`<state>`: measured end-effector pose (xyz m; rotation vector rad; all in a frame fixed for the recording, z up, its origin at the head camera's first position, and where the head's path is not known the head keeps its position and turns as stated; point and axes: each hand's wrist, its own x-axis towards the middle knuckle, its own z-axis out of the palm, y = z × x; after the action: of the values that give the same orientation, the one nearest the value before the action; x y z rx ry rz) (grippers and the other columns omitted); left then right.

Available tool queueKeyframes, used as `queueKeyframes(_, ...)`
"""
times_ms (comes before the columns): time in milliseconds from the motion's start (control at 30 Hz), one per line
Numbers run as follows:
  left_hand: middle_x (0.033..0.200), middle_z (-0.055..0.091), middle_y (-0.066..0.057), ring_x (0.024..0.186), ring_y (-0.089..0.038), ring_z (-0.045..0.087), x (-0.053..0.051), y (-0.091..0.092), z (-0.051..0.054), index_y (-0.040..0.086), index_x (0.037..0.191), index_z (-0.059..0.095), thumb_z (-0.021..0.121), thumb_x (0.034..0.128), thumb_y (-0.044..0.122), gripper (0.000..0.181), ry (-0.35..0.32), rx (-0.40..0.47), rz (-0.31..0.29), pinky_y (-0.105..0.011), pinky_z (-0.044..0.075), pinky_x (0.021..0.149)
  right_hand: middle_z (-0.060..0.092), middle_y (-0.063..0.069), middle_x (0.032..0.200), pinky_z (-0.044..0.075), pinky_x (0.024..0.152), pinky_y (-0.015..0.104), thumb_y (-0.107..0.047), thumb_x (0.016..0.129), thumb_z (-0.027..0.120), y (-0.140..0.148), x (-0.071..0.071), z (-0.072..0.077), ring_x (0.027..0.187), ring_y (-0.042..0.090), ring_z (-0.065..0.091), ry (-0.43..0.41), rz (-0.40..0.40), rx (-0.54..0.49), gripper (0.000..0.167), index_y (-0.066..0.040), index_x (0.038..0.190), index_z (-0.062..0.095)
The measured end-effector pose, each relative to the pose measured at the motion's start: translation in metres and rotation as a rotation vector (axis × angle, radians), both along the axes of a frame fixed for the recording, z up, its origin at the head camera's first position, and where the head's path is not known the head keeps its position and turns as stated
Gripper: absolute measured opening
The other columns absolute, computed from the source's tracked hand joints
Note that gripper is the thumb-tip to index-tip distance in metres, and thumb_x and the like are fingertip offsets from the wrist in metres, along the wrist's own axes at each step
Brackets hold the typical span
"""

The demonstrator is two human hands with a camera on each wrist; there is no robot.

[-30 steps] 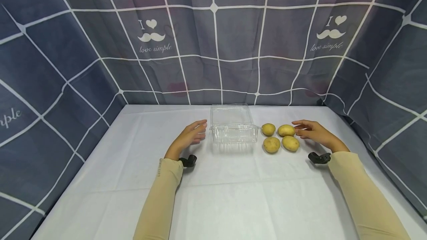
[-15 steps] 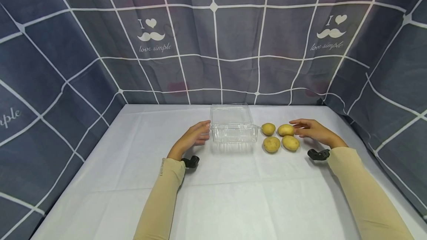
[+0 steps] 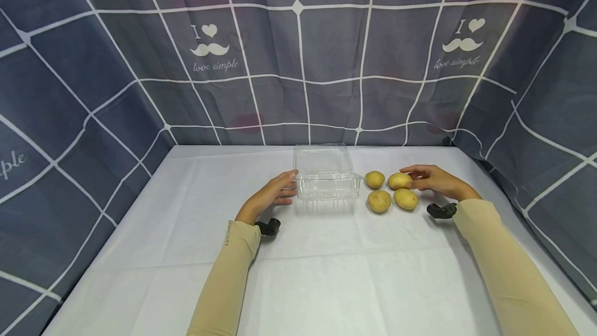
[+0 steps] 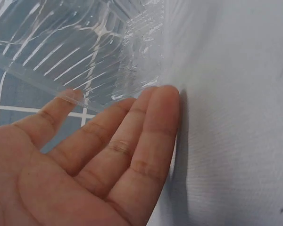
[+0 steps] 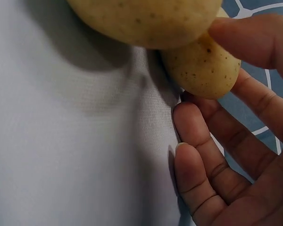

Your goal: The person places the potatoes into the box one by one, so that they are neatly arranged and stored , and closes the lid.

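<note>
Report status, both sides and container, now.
Left grip at clear container, left side. Right grip at back-right potato, hold unclear. Clear container open, no potato inside. Front-right potato close by.

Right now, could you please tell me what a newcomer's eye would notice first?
Probably the four yellow potatoes clustered on the white tablecloth, with the right hand at the back-right one. Just left of them stands an open, clear plastic clamshell container, the left hand by its left side.
</note>
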<state>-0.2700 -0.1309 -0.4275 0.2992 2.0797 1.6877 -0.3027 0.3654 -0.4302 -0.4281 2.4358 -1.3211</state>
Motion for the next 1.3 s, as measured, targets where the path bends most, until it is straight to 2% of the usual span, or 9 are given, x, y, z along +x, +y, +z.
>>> queueKeyframes(200, 0.17, 0.03, -0.031, 0.153, -0.046, 0.043, 0.0013, -0.0013, 0.001, 0.006, 0.172, 0.024, 0.037, 0.1153, 0.046, 0.07, 0.006, 0.014, -0.032, -0.051, 0.049, 0.118, 0.065, 0.017, 0.135, 0.055, 0.086, 0.026, -0.007, 0.098, 0.074, -0.0024, -0.0024, 0.0023, 0.106, 0.005, 0.061, -0.003, 0.016, -0.001, 0.062, 0.013, 0.152, 0.05)
queueKeyframes(367, 0.175, 0.025, -0.025, 0.155, -0.046, 0.039, 0.0019, -0.0019, 0.0013, 0.005, 0.172, 0.024, 0.037, 0.1153, 0.041, 0.069, 0.03, 0.024, -0.049, -0.052, 0.045, 0.121, 0.066, 0.014, 0.133, 0.056, 0.086, 0.025, -0.004, 0.097, 0.075, -0.0038, -0.0038, 0.0032, 0.106, 0.006, 0.062, 0.0, 0.033, -0.007, 0.061, 0.015, 0.15, 0.051)
queueKeyframes(567, 0.176, 0.021, -0.024, 0.157, -0.047, 0.035, 0.0028, -0.0019, 0.0016, 0.002, 0.171, 0.022, 0.04, 0.1129, 0.04, 0.072, 0.041, 0.039, -0.064, -0.054, 0.04, 0.125, 0.066, 0.016, 0.131, 0.055, 0.083, 0.025, -0.004, 0.096, 0.076, -0.0056, -0.0039, 0.0038, 0.103, 0.008, 0.062, 0.019, 0.038, -0.001, 0.06, 0.014, 0.149, 0.053)
queueKeyframes(833, 0.175, 0.023, -0.026, 0.158, -0.046, 0.032, 0.0028, -0.0021, -0.0003, 0.0, 0.171, 0.022, 0.045, 0.1102, 0.04, 0.076, 0.052, 0.048, -0.079, -0.055, 0.036, 0.127, 0.07, 0.007, 0.125, 0.053, 0.075, 0.028, -0.004, 0.097, 0.076, -0.0036, -0.0039, 0.0018, 0.095, 0.009, 0.062, 0.053, 0.031, 0.022, 0.055, 0.013, 0.146, 0.055)
queueKeyframes(1300, 0.176, 0.024, -0.023, 0.158, -0.045, 0.033, 0.0009, -0.0044, -0.0055, -0.001, 0.169, 0.027, 0.052, 0.1085, 0.035, 0.075, 0.069, 0.089, -0.109, -0.055, 0.038, 0.126, 0.069, 0.025, 0.128, 0.053, 0.071, 0.029, -0.008, 0.097, 0.077, -0.0065, -0.0008, 0.0025, 0.089, 0.008, 0.064, 0.111, -0.002, 0.087, 0.052, 0.012, 0.142, 0.06)
